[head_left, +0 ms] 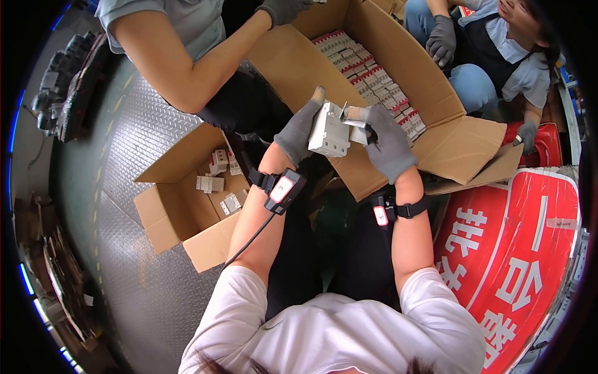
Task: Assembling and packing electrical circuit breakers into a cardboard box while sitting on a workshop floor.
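White switch block [329,132] is up in the air in front of the person, between the two hands and just over the near flap of a large carton [296,65]. The left hand [300,132], in a grey glove with a bare thumb tip, is closed around the block's left side. The right hand [387,140], gloved too, has its fingers bent in at the block's right side, next to a small pale piece [358,133]; I cannot tell whether it grips that piece or only touches it. Black straps with small boxes circle both wrists.

Inside the large carton stand rows of red-and-white blocks [374,78]. To the left, a smaller open carton [177,165] on the metal floor [134,131] holds a few loose white blocks [210,184]. At the upper left, a co-worker's gloved hand [283,10] is above the large carton; at the upper right, another person sits near a red stool [548,148]. A large red sign [536,218] lies at the right.
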